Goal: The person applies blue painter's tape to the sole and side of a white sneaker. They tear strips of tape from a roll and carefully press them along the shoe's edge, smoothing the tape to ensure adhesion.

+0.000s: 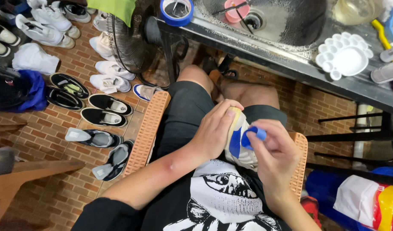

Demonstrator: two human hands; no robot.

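I sit on an orange woven chair with a white sneaker in my lap. My left hand wraps over the shoe's toe and grips it. My right hand pinches a strip of blue tape that runs onto the shoe's side, where a blue taped patch shows. The rest of the shoe is hidden behind my hands.
A metal table ahead holds a sink basin, a blue tape roll, a white paint palette and brushes. A black fan stands at left. Several pairs of shoes lie on the brick floor. Bags sit at lower right.
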